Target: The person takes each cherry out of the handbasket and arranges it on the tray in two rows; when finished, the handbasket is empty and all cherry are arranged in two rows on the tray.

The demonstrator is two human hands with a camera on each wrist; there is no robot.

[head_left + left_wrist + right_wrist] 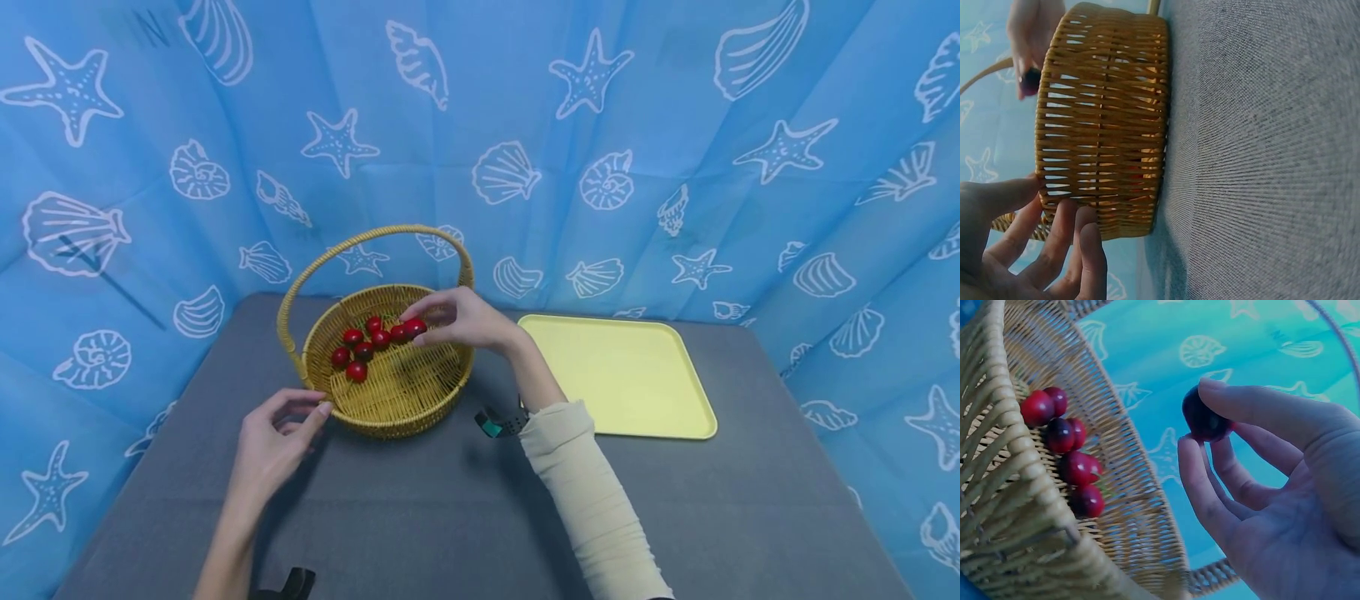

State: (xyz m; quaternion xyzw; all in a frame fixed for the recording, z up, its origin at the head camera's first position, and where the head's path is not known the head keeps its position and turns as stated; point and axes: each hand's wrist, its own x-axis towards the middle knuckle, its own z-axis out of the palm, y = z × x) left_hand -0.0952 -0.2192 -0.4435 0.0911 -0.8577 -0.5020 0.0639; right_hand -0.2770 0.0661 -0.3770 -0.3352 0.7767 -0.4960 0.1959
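A round wicker basket with a tall arched handle stands on the table. Several shiny red cherries lie on the left side of its floor. My left hand grips the rim at the front left; in the left wrist view its thumb lies at the rim and the fingers against the outer wall. Over the basket's right side, my right hand pinches one dark red cherry between thumb and fingertips. The right wrist view shows that cherry raised above the rim, apart from the others.
To the right of the basket a flat yellow tray lies on the grey table. A blue curtain with shell and starfish prints hangs behind the table and along its sides. The basket's handle arches up behind my right hand.
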